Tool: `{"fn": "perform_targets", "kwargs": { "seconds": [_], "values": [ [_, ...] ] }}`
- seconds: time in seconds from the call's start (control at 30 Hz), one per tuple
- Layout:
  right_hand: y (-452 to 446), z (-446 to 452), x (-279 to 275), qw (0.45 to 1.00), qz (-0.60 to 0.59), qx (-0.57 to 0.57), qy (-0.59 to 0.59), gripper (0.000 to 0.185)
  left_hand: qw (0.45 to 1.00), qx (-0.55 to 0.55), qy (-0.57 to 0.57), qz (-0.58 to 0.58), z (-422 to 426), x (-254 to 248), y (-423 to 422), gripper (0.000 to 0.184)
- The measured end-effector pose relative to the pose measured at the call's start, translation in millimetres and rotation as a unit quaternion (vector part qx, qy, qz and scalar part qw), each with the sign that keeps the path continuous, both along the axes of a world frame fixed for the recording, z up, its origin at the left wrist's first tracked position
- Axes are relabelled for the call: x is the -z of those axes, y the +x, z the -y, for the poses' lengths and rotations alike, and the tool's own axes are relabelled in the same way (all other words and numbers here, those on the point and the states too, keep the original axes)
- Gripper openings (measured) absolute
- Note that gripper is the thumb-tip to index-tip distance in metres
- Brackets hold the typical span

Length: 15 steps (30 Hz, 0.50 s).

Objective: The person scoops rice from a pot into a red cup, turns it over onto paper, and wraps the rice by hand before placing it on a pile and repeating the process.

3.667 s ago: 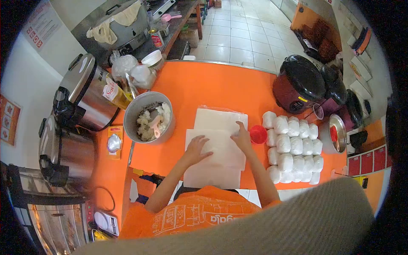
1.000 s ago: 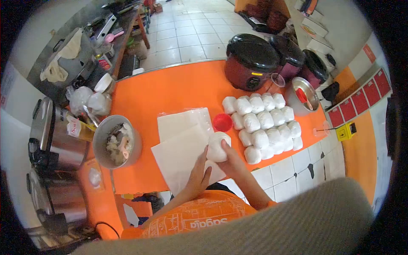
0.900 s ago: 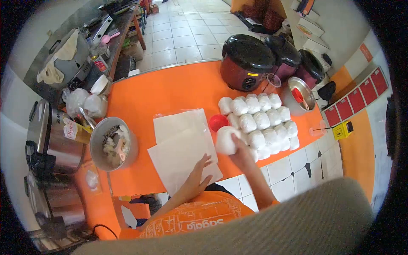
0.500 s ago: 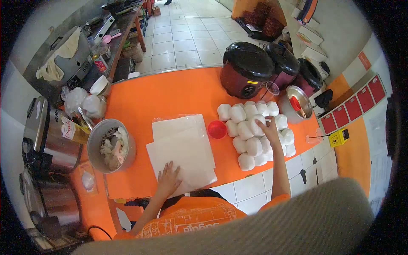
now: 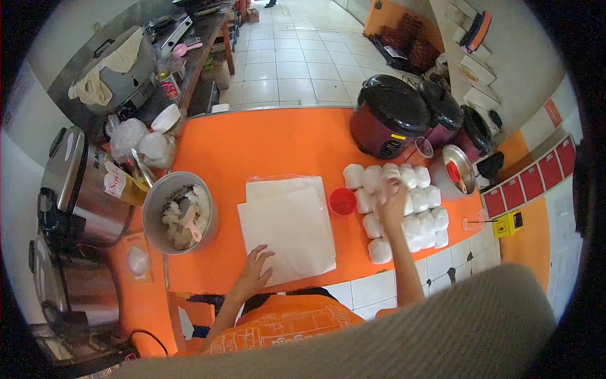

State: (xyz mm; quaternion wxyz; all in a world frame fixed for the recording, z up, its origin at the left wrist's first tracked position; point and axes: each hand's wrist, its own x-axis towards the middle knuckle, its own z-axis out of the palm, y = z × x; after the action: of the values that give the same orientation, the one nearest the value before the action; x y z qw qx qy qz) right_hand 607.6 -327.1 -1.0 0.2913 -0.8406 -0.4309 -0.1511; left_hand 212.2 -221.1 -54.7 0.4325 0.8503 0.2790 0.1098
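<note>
My left hand (image 5: pixel 254 271) is open, its fingers apart at the lower left edge of a stack of white paper sheets (image 5: pixel 287 227). My right hand (image 5: pixel 392 205) is over the left part of a cluster of white rounded packets (image 5: pixel 435 220). Motion blurs its fingers, and I cannot tell whether they grip a packet. A small red cup (image 5: pixel 343 202) stands between the paper and the packets. Left of the paper, a metal pot (image 5: pixel 211 221) contains white rice (image 5: pixel 201 205) and a pale pink scoop (image 5: pixel 189 221).
Dark red rice cookers (image 5: pixel 388 117) line the back right of the orange table (image 5: pixel 271 142). Beside them is a metal pot (image 5: pixel 456 167) with a red-handled utensil. Large steel cookers (image 5: pixel 95 189) and an oil pouch (image 5: pixel 123 186) crowd the left side.
My right hand has shifted left and nearer over the packets. The left hand has lifted its fingers and slid toward the sheets' left edge. The whole view has shifted slightly.
</note>
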Motion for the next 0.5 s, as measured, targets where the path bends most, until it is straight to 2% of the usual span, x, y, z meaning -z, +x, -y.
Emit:
{"fn": "perform_targets", "kwargs": {
  "seconds": [0.03,0.07,0.1,0.2,0.3,0.37,0.4,0.47,0.5],
  "values": [
    [-29,-4,1,0.994,-0.094,-0.057,0.015,0.043,0.998,-0.022,-0.049,0.014,0,-10,-7,0.041],
    [-49,-8,10,0.992,-0.017,-0.102,-0.065,0.041,0.994,-0.044,-0.098,0.029,-1,-19,-13,0.039],
    [-60,-10,23,0.977,0.060,-0.146,-0.145,0.039,0.994,-0.055,-0.084,0.041,-3,-29,-18,0.038],
    [-70,-20,68,0.950,0.156,-0.129,-0.236,0.035,0.989,-0.102,-0.069,0.079,-14,-60,-37,0.035],
    [-94,-57,58,0.960,0.098,-0.118,-0.234,0.030,0.972,-0.150,-0.108,0.146,-40,-77,-57,0.038],
    [-149,-88,-4,0.959,0.012,-0.242,-0.145,0.025,0.954,-0.168,-0.141,0.205,-62,-67,-85,0.046],
    [-181,-103,-44,0.940,-0.024,-0.321,-0.110,0.025,0.922,-0.184,-0.226,0.255,-69,-81,-97,0.054],
    [-236,-128,-102,0.890,-0.105,-0.439,-0.062,0.023,0.825,-0.200,-0.380,0.366,-83,-115,-114,0.071],
    [-261,-138,-123,0.865,-0.148,-0.477,-0.050,0.022,0.835,-0.201,-0.350,0.373,-92,-115,-131,0.079]
  ]
}}
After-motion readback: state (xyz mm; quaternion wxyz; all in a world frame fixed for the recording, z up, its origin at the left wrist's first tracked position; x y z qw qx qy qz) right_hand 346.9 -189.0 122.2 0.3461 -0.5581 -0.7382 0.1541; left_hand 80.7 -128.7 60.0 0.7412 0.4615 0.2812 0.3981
